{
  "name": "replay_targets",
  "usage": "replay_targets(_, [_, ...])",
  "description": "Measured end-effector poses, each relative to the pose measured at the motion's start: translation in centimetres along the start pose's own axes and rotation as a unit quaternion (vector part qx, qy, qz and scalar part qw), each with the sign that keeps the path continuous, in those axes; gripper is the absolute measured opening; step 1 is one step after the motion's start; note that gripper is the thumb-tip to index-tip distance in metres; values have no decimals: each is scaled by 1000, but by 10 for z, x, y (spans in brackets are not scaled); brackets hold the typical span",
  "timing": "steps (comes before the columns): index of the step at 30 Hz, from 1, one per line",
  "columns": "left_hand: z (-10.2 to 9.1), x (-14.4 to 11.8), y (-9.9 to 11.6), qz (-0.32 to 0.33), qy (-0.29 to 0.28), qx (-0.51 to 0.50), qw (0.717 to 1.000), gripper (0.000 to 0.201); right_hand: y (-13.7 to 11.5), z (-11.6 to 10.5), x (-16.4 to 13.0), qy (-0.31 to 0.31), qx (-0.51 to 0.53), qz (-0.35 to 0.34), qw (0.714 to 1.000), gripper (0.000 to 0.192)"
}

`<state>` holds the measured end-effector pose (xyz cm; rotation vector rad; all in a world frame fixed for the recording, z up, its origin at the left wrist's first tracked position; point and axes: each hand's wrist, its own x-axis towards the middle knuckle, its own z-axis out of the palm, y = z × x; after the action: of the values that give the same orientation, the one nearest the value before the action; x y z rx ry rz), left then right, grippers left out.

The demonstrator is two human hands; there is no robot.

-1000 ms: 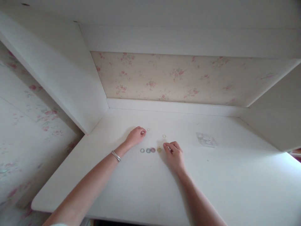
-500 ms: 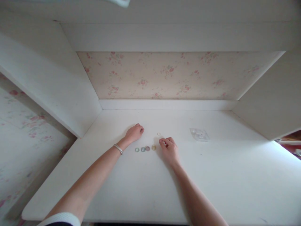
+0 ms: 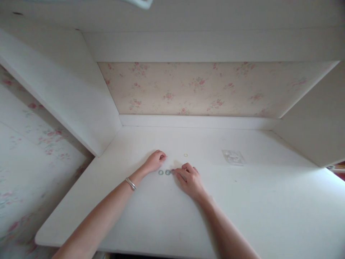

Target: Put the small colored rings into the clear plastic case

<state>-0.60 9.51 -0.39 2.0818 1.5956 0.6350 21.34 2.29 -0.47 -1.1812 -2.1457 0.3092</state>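
The row of small rings (image 3: pixel 167 172) lies on the white surface (image 3: pixel 258 208), with the right hand (image 3: pixel 189 179) at its right end; I cannot tell whether that grip is clamped on a ring. Just beyond the row's left part is the left hand (image 3: pixel 155 160), fingers curled, tips too small to judge. A thin yellow ring (image 3: pixel 185 153) lies beyond the row, rightward; a clear packet (image 3: pixel 233 157) farther right. Behind the row runs a back strip (image 3: pixel 199 121); both forearms flank its near side. Wide room stretches rightward.
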Motion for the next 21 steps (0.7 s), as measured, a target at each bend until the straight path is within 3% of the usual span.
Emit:
replay_targets(3, [-3, -7, -3, -26, 18, -48, 998, 25, -9, 0, 1, -33, -40, -30, 998, 24])
replay_targets(9, [-5, -8, -2, -75, 47, -203, 975, 28, -10, 4, 5, -42, -88, -32, 995, 24])
replay_targets(15, [-5, -10, -4, -81, 56, -221, 970, 29, -6, 7, 5, -36, -71, -25, 996, 25])
replay_targets(21, [-6, -12, -4, -69, 59, -227, 970, 27, -6, 9, 3, 15, -37, -11, 999, 25])
